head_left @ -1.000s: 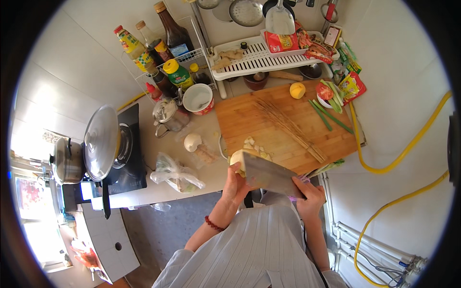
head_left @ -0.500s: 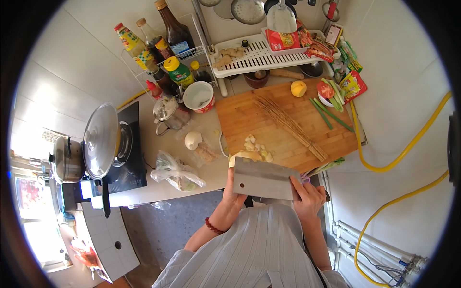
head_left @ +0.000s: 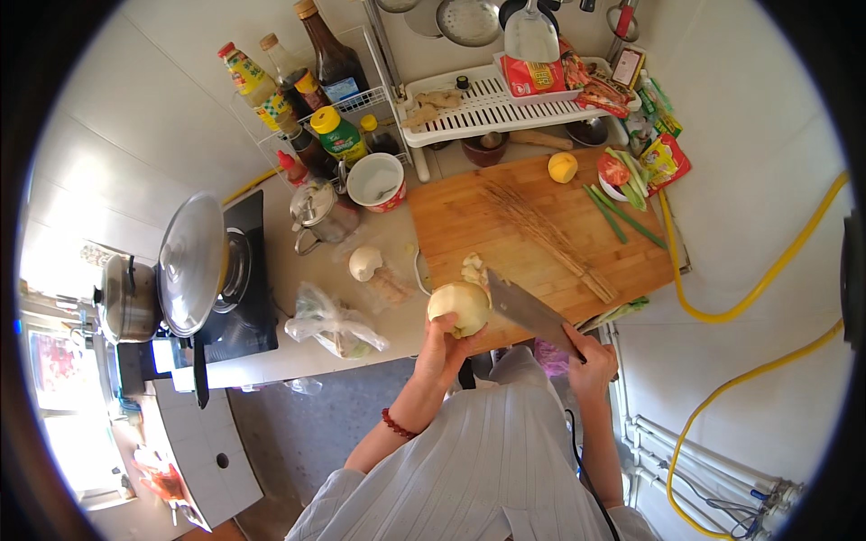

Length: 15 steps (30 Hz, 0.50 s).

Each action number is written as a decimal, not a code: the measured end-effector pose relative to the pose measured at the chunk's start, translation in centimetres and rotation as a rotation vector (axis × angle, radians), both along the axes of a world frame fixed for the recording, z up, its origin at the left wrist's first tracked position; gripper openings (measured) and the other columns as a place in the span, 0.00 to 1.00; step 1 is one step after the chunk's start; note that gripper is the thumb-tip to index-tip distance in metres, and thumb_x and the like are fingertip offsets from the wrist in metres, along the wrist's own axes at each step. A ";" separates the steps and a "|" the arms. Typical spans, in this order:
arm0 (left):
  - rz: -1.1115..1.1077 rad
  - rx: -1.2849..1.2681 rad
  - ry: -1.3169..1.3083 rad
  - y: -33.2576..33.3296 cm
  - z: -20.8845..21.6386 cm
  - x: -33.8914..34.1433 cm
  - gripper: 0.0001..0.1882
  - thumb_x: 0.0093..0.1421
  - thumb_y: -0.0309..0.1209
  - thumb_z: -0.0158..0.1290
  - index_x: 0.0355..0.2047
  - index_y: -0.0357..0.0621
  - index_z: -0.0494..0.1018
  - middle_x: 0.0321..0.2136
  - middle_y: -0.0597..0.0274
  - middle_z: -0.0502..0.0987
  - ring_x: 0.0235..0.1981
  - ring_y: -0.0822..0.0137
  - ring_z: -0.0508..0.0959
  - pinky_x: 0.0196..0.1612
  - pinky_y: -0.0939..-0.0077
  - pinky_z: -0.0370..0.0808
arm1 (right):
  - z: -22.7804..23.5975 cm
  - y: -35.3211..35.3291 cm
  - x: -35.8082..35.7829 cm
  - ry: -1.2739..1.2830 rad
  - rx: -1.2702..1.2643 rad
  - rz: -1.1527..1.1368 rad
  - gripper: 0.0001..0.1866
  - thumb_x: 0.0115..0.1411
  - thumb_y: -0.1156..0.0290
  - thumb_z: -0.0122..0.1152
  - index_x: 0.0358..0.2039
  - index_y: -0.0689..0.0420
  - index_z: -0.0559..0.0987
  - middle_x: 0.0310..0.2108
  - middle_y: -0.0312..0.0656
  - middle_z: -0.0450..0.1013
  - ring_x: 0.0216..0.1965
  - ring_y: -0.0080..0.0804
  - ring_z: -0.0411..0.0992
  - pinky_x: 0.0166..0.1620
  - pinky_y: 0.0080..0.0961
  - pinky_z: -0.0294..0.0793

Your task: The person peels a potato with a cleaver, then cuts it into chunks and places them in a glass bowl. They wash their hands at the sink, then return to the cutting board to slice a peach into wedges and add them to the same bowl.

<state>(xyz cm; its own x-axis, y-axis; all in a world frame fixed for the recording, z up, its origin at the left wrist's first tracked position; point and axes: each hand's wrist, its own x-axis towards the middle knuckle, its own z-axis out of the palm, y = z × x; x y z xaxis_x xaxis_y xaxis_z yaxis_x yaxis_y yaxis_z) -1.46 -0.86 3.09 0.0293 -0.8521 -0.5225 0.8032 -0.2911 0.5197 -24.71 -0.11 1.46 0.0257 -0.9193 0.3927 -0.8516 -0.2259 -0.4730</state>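
In my left hand [head_left: 437, 353] rests a large, round, pale yellow-green peeled vegetable [head_left: 458, 308], held near the front edge of the wooden cutting board [head_left: 451, 207]. Its exact kind I cannot make out. My right hand [head_left: 591, 362] is closed on the handle of a broad cleaver [head_left: 530, 313]. The blade points up and left, its front end close to the vegetable's right side; whether they touch I cannot tell. Small pale chunks [head_left: 474, 268] lie on the board just beyond the vegetable.
Across the board lies a bundle of dry brown stalks [head_left: 546, 234]. Green onion stalks [head_left: 609, 215], a yellow round item [head_left: 562, 167] and a bowl with a cut tomato [head_left: 613, 169] sit farther right. Left are a plastic bag [head_left: 329, 320], a white tub [head_left: 375, 182] and a lidded pan [head_left: 192, 266].
The cleaver, which lay broadside over the vegetable, has swung to the right and tilted, uncovering it. My right hand has shifted slightly right; my left hand still holds the vegetable.
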 end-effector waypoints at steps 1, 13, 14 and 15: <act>-0.015 -0.019 0.006 0.0 -0.5 0.1 0.30 0.50 0.38 0.51 0.53 0.45 0.58 0.49 0.59 0.65 0.53 0.61 0.63 0.53 0.64 0.66 | 0.6 0.0 0.4 -0.032 -0.033 0.031 0.17 0.38 0.78 0.60 0.32 0.48 0.81 0.15 0.34 0.67 0.16 0.32 0.64 0.25 0.25 0.57; -0.033 -0.225 -0.039 0.7 -1.4 0.1 0.24 0.56 0.31 0.51 0.52 0.54 0.56 0.45 0.66 0.66 0.46 0.70 0.68 0.45 0.73 0.71 | 4.6 -0.2 2.3 0.149 -0.215 0.127 0.13 0.40 0.70 0.68 0.30 0.46 0.81 0.10 0.30 0.55 0.12 0.27 0.53 0.22 0.24 0.50; -0.027 -0.160 0.003 0.7 -2.1 0.3 0.24 0.56 0.30 0.50 0.52 0.55 0.56 0.45 0.67 0.66 0.46 0.71 0.68 0.45 0.74 0.71 | 4.3 -0.2 2.1 0.150 -0.212 0.119 0.13 0.40 0.70 0.68 0.30 0.46 0.81 0.10 0.30 0.55 0.12 0.27 0.54 0.22 0.24 0.50; -0.020 -0.095 0.045 0.6 -2.1 0.4 0.24 0.56 0.29 0.50 0.52 0.56 0.56 0.44 0.67 0.66 0.46 0.71 0.68 0.44 0.74 0.71 | 3.9 -0.3 2.0 0.152 -0.207 0.110 0.13 0.40 0.70 0.68 0.30 0.46 0.81 0.10 0.30 0.55 0.12 0.27 0.54 0.22 0.23 0.50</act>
<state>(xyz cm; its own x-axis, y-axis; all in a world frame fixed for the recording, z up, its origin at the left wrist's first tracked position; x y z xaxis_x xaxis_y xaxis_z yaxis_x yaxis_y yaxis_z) -1.06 -0.22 1.03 -0.0096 -0.8982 -0.4394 0.8209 -0.2580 0.5095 -22.72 -0.39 5.40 0.1940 -0.8081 0.5562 -0.8743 -0.3995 -0.2755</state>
